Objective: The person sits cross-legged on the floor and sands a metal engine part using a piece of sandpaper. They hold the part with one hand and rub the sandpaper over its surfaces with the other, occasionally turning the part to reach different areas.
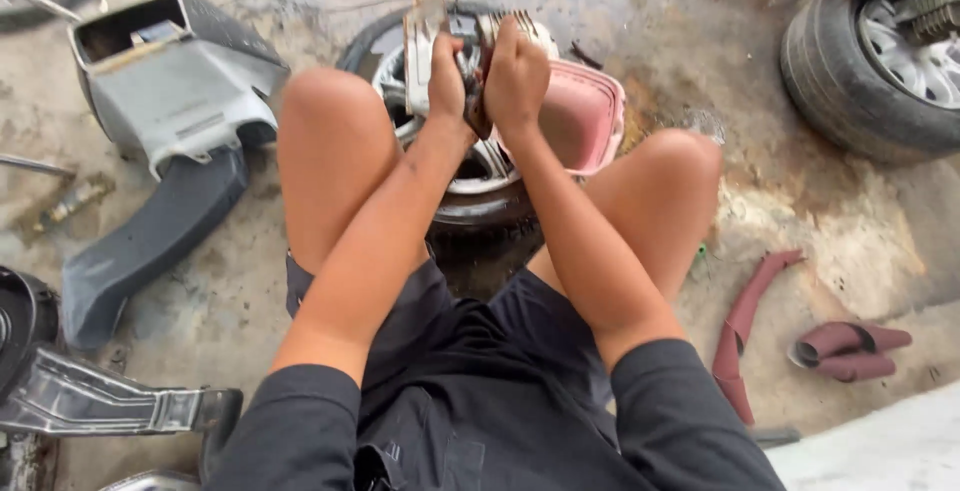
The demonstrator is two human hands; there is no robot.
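Observation:
I sit low with both knees up. My left hand (447,79) and my right hand (517,76) are closed side by side on a finned metal engine part (470,31), white and dirty, held up in front of me. Below it lies a wheel with a black tyre and silver rim (470,181). A pink plastic basin (585,116) rests against that wheel, just right of my right hand.
A grey scooter body panel (170,81) and a dark curved panel (140,241) lie on the stained concrete at left. A second tyre and wheel (870,71) stands at top right. Maroon sandpaper strips and rolls (850,346) lie at right. Metal parts (90,401) sit at bottom left.

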